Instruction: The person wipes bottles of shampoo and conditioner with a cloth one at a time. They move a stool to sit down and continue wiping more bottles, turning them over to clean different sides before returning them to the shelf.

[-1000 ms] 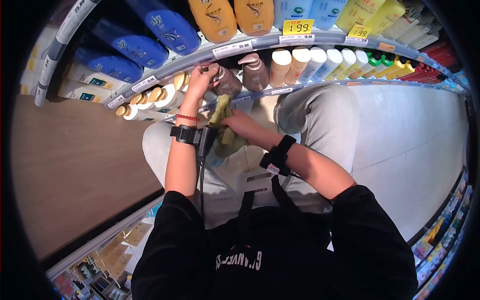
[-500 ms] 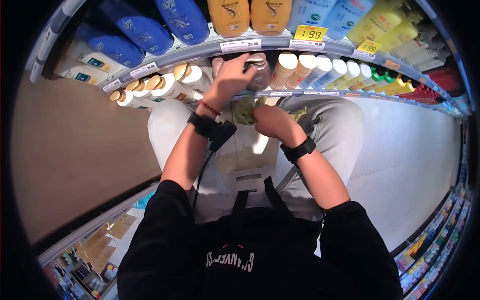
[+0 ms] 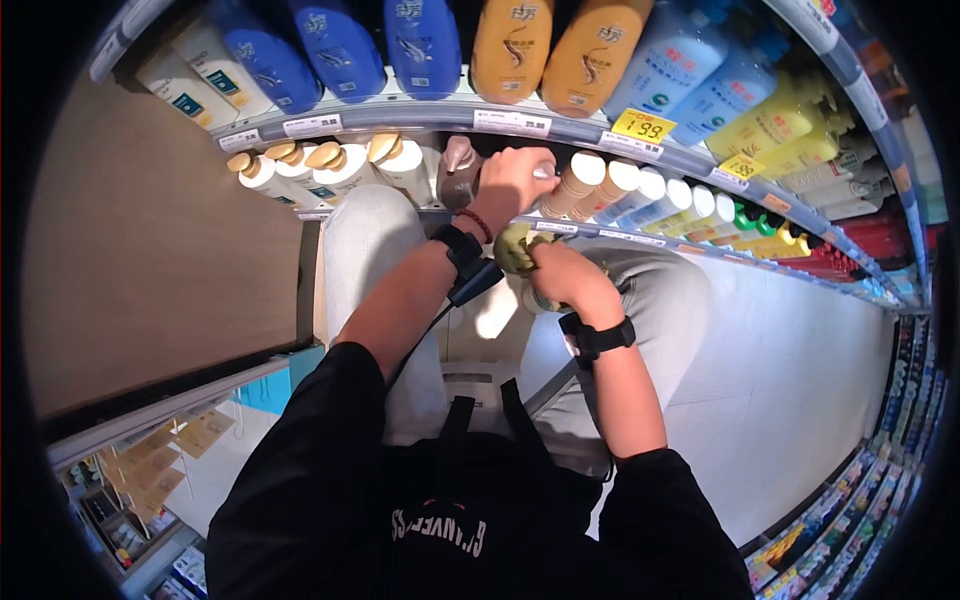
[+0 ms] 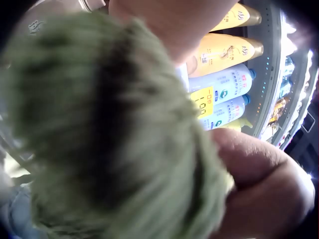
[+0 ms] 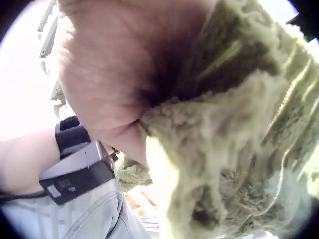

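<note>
My left hand (image 3: 515, 182) reaches to the lower shelf, its fingers curled at the top of a brown pump bottle. A bit of that bottle's pump head (image 3: 544, 171) shows by the fingertips, and the hand hides most of its body. Just left of it stands a matching brown pump bottle (image 3: 460, 172). Nearer my body, my right hand (image 3: 578, 278) grips a bunched green cloth (image 3: 515, 249), fuzzy with stitched lines in the right wrist view. In the left wrist view the cloth (image 4: 114, 129) fills much of the foreground, blurred.
White bottles with tan pump tops (image 3: 335, 165) stand at the left of this shelf. Tan bottles with white caps (image 3: 582, 178) and several coloured ones line the right. The upper shelf edge (image 3: 400, 120) runs close above, bearing blue bottles (image 3: 420, 50) and orange bottles (image 3: 508, 50).
My left hand has moved from the left brown pump bottle to the right one. The right hand has drawn the cloth away from the bottles toward the right knee. The head view has shifted.
</note>
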The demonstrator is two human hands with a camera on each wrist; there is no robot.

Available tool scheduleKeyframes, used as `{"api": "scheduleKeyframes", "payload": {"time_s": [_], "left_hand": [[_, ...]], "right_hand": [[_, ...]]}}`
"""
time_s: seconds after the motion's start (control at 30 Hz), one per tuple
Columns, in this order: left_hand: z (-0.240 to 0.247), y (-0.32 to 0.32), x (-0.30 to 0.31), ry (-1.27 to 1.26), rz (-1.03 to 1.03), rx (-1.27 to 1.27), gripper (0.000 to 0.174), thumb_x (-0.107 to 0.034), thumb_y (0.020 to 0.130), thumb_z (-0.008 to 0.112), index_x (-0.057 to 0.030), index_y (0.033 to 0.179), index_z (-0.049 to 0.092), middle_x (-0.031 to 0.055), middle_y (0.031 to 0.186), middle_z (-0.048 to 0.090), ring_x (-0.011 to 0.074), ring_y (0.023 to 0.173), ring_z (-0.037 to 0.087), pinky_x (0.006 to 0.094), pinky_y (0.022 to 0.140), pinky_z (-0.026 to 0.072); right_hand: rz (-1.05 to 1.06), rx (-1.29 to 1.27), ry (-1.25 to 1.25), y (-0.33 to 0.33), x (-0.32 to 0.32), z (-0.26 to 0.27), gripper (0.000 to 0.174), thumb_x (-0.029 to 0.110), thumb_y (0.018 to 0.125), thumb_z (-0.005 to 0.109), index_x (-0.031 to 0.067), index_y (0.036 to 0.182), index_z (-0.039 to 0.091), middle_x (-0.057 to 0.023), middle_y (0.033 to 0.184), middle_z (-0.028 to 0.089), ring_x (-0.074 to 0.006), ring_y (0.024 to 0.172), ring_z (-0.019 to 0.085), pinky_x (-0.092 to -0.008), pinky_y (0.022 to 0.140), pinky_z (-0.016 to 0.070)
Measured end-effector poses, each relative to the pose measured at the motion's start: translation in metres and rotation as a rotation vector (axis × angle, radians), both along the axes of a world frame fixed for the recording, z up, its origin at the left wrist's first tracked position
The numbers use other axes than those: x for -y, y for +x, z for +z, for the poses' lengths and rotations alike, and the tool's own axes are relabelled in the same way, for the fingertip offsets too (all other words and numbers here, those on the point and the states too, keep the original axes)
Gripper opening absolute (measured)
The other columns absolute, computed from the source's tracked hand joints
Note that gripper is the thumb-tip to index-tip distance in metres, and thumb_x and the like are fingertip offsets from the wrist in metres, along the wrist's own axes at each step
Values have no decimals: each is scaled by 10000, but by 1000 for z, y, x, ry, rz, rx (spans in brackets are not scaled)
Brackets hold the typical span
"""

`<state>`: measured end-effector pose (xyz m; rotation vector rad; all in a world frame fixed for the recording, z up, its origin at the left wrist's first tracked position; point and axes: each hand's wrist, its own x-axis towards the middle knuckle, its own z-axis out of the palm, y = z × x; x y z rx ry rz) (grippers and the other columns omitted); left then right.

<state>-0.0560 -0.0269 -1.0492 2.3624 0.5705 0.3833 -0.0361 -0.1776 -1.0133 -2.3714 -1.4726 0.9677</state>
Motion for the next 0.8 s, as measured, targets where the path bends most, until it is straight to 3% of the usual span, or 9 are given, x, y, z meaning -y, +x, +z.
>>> {"api": "scheduleKeyframes", "payload": {"time_s": [0.13, 0.2, 0.3, 0.33, 0.4, 0.47, 0.6, 0.7, 0.8], "left_hand": [[0, -13, 2, -182, -62, 251, 232, -198, 700, 703, -63, 884, 662, 150, 834, 650, 317, 786, 628, 343, 708, 493], [9, -18, -1, -274, -39, 328, 213, -143, 698, 715, -26, 866, 658, 93, 799, 668, 179, 738, 636, 282, 706, 484], [46, -39, -3, -307, -15, 343, 175, -135, 708, 727, -20, 825, 664, 39, 764, 663, 75, 719, 572, 241, 702, 469], [53, -47, -3, -396, -42, 365, 233, -178, 664, 734, -25, 826, 666, 106, 765, 665, 201, 730, 643, 282, 710, 485], [59, -59, 0, -340, -40, 303, 245, -189, 653, 724, -31, 833, 669, 118, 753, 654, 204, 727, 637, 286, 696, 480], [55, -72, 4, -298, -125, 354, 267, -203, 636, 711, -40, 843, 671, 137, 739, 638, 216, 708, 629, 295, 668, 475], [56, -99, 6, -217, -138, 242, 271, -204, 640, 718, -39, 849, 663, 115, 652, 608, 208, 560, 587, 293, 557, 444], [59, -119, 7, -320, -72, 253, 255, -149, 673, 733, -35, 889, 659, 77, 629, 586, 71, 594, 533, 247, 575, 440], [62, -137, 4, -289, -31, 379, 275, -129, 669, 740, -22, 909, 658, 51, 638, 576, 29, 616, 486, 218, 568, 423]], "right_hand": [[-137, -320, 151, 19, 14, 17, 375, 44, 697, 465, -49, 1045, 568, -275, 976, 606, -370, 975, 580, -384, 851, 440], [-128, -373, 190, 34, 30, 36, 418, 91, 755, 530, -29, 1155, 511, -179, 1083, 604, -314, 958, 590, -354, 855, 440], [-568, -842, 536, 57, 58, 45, 380, 96, 800, 554, -34, 1154, 507, -137, 1116, 578, -260, 942, 598, -329, 813, 478], [-652, -964, 651, 55, 60, 74, 371, 86, 810, 551, -39, 1156, 501, -140, 1114, 572, -245, 937, 600, -321, 799, 490], [-874, -973, 1069, 53, 56, 77, 360, 36, 814, 528, -41, 1163, 482, -129, 1045, 581, -217, 915, 596, -319, 798, 489], [-860, -736, 1240, 57, 48, 64, 371, 28, 815, 542, -27, 1176, 476, -133, 1098, 567, -229, 995, 570, -340, 886, 452], [-635, -748, 963, 30, 18, 46, 399, 73, 819, 557, -21, 1203, 503, -84, 1153, 540, -183, 1059, 504, -289, 927, 377], [-346, -924, 642, -7, -14, 43, 522, 108, 872, 509, -10, 1351, 337, -89, 1308, 440, -165, 1203, 397, -280, 1014, 290], [-183, -966, 441, -34, -34, 47, 579, 345, 956, 430, 5, 1392, 258, -103, 1387, 350, -167, 1271, 318, -291, 1048, 238]]}}
